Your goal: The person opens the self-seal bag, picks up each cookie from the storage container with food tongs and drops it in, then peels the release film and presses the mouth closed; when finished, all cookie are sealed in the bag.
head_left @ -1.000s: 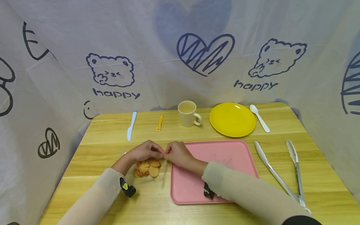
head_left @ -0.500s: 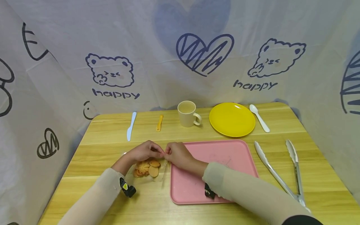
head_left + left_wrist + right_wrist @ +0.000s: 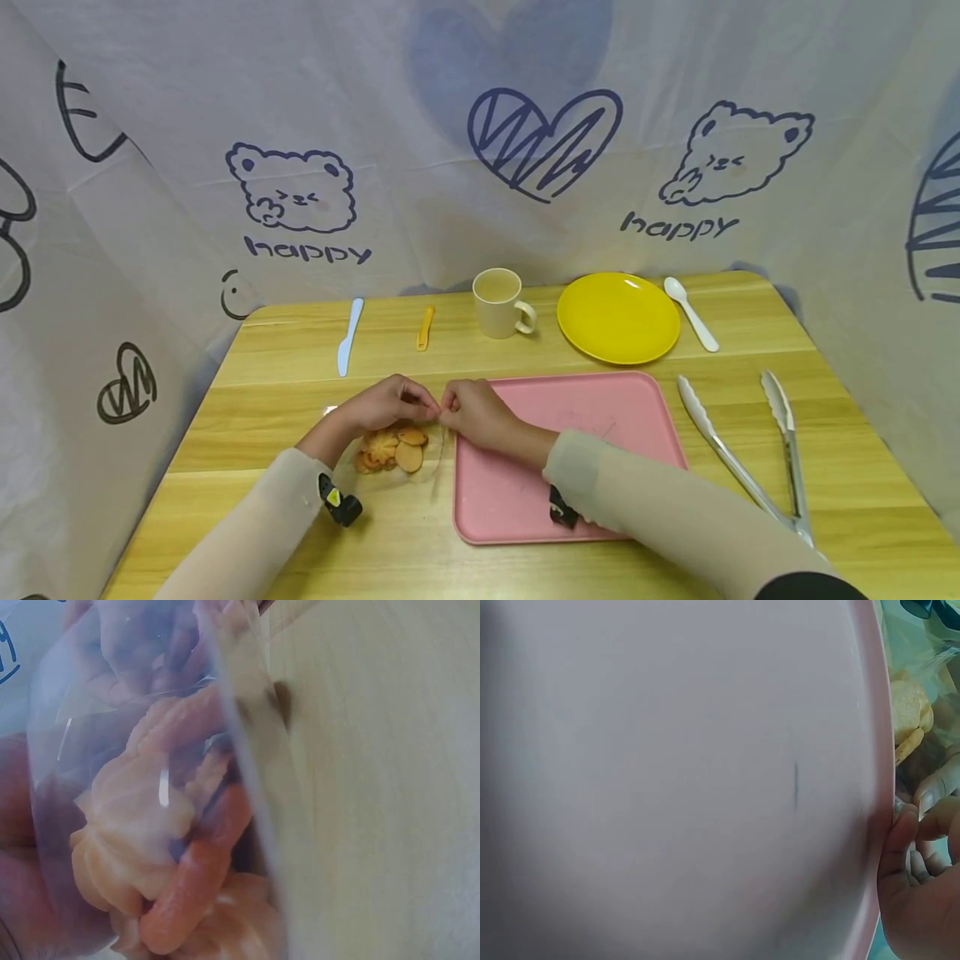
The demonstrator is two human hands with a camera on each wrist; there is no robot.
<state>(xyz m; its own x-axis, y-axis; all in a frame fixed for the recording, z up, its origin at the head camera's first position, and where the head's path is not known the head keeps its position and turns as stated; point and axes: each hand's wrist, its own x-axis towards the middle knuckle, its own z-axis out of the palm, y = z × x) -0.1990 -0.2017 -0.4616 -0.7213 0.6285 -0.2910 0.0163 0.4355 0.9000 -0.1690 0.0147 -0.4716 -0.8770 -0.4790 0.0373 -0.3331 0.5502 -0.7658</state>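
A clear plastic bag (image 3: 429, 478) of cookies (image 3: 382, 450) lies on the wooden table, left of the pink tray (image 3: 570, 492). My left hand (image 3: 386, 403) pinches the bag's upper right edge between thumb and fingers. Against it, fingertip to fingertip, my right hand (image 3: 478, 412) pinches the same edge above the tray's left rim. The left wrist view looks through the film (image 3: 56, 742) at swirled and finger-shaped cookies (image 3: 135, 825). In the right wrist view, the right thumb and index finger (image 3: 904, 825) meet at the bag. The bag's edge between the fingertips is mostly hidden.
Along the back lie a light blue knife (image 3: 349, 337), a small orange stick-like utensil (image 3: 425, 328), a cream mug (image 3: 498, 304), a yellow plate (image 3: 618, 318) and a white spoon (image 3: 691, 314). Spread metal tongs (image 3: 738, 472) lie right of the tray.
Almost nothing differs. Both hands stay at the bag's edge with the same pinch, and the view shifts very slightly.
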